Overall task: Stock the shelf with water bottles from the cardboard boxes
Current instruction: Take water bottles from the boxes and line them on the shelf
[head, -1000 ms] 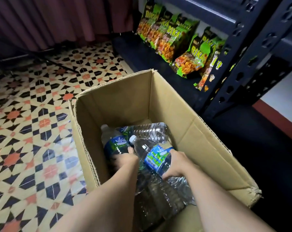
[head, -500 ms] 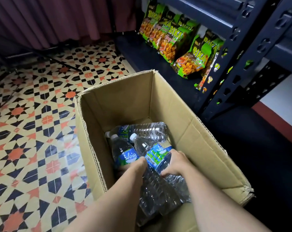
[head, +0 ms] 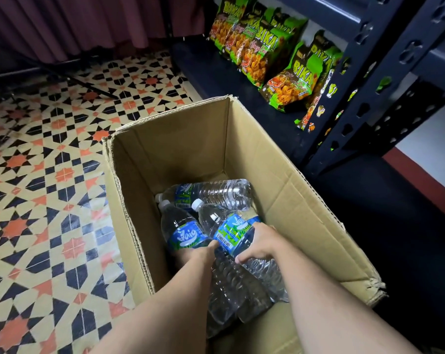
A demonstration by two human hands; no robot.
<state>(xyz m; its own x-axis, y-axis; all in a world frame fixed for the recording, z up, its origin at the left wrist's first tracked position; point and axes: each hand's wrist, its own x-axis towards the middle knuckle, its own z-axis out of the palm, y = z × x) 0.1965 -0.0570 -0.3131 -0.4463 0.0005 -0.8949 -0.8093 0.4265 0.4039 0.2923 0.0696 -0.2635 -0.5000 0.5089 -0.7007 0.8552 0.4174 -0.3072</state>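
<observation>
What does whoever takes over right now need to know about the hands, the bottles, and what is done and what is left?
Left hand: deep in the cardboard box, grips the left bottle below its label.
Right hand: grips the middle bottle at its label.
A back bottle lies on its side by the far wall of the box, untouched.
Shelf: only snack bags show on it, no water bottles in view.
Done: both bottles gripped, neither lifted out.
Left: lift both out, set them on the shelf, then come back for the back bottle.
</observation>
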